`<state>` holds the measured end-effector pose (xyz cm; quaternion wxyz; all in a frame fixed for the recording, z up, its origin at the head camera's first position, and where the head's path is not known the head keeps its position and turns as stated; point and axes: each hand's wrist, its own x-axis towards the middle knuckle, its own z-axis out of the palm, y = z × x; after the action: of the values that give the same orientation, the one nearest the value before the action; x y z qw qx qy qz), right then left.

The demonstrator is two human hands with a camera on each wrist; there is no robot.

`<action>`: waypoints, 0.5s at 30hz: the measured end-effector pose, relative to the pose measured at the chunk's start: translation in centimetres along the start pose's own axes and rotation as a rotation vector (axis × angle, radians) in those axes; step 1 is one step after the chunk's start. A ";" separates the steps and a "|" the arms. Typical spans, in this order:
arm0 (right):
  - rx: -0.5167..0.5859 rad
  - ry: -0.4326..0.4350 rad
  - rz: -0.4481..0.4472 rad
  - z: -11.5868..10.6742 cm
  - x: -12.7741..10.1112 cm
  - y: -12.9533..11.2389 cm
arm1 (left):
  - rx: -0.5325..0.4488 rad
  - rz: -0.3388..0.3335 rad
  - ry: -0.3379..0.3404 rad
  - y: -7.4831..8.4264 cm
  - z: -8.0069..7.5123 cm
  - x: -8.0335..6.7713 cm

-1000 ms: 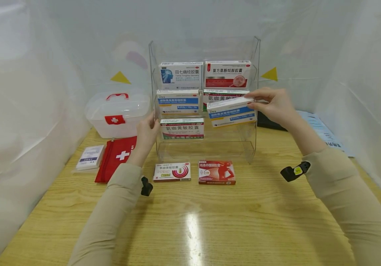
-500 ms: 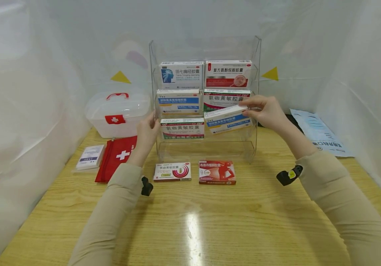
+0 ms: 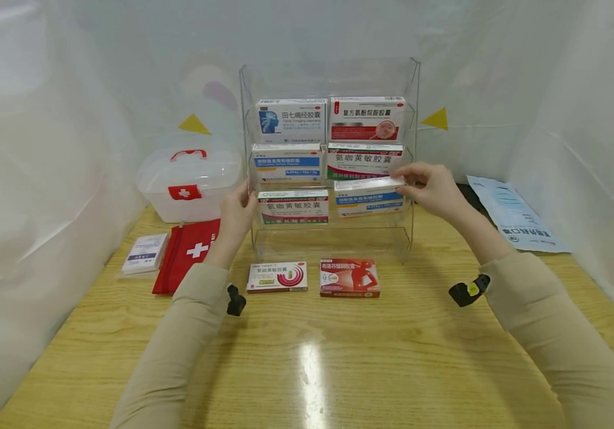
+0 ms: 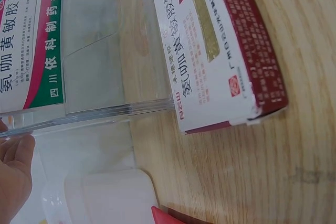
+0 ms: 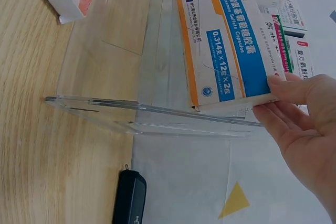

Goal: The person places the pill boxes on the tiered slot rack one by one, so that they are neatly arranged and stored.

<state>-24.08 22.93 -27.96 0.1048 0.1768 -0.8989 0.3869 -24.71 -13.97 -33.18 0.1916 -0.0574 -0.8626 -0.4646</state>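
Note:
My right hand [image 3: 429, 189] pinches the right end of a white medicine box with blue and orange bands [image 5: 231, 51]. The box tilts slightly, at the right side of the third tier of a clear acrylic display rack [image 3: 333, 241]. Just behind its top edge stands a green-and-red capsule box [image 3: 365, 159]. At the rack's left side panel, my left hand [image 3: 238, 215] grips the edge between thumb and fingers; part of that hand [image 4: 16, 177] shows in the left wrist view. Beside it on the same tier stands another green-and-red box [image 3: 293, 208].
Two boxes lie before the rack: a white-and-pink one [image 3: 277, 277] and a red one [image 3: 349, 278]. A clear first-aid case [image 3: 194, 185], red pouch [image 3: 186, 253] and white packet [image 3: 146, 253] sit left. A mask packet [image 3: 518, 214] and black object [image 5: 130, 195] lie right.
My right hand has lowered the blue-banded box from in front of the second tier to the third, and the box has become more level. The left hand stays at the rack's side.

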 end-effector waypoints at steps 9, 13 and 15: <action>-0.120 -0.006 -0.012 0.5 -0.4 -0.1 | -0.008 -0.001 0.000 -0.1 0.0 0.0; -0.164 -0.006 -0.041 0.7 -0.6 -0.3 | -0.006 -0.008 -0.006 0.0 0.0 -0.1; -0.174 0.000 -0.062 0.7 -0.7 -0.4 | -0.005 -0.011 -0.007 0.0 -0.1 -0.1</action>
<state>-23.32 22.32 -28.44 0.1318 0.1946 -0.9232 0.3039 -24.63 -13.98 -33.13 0.1857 -0.0548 -0.8624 -0.4676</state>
